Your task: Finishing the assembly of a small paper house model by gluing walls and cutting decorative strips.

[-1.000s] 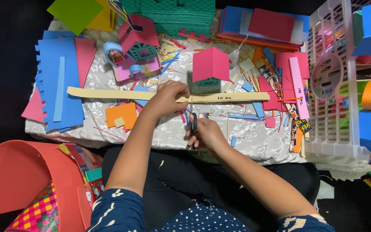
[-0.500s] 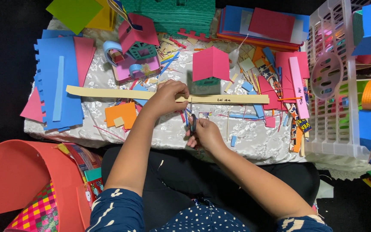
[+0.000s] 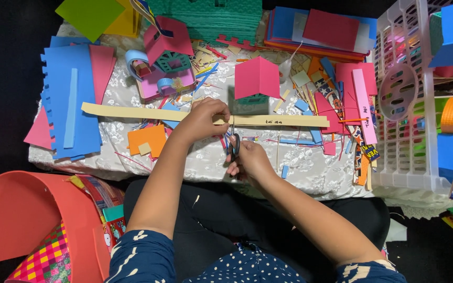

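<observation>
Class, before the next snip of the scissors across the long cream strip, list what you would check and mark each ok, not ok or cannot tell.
1. Left hand pins the cream strip: ok.
2. Right hand has a grip on the scissors: ok.
3. Blades meet the strip's edge: ok.
4. Left fingers clear of blades: cannot tell.
5. Strip lies flat on the table cloth: ok.
6. Paper scraps crowd the strip: not ok.

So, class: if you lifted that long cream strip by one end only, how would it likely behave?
The long cream strip is thin and flat, so it would probably droop. It looks light, likely easy to slide across the cloth. With the scissors already at its edge beside the left hand, it may bend there.
</observation>
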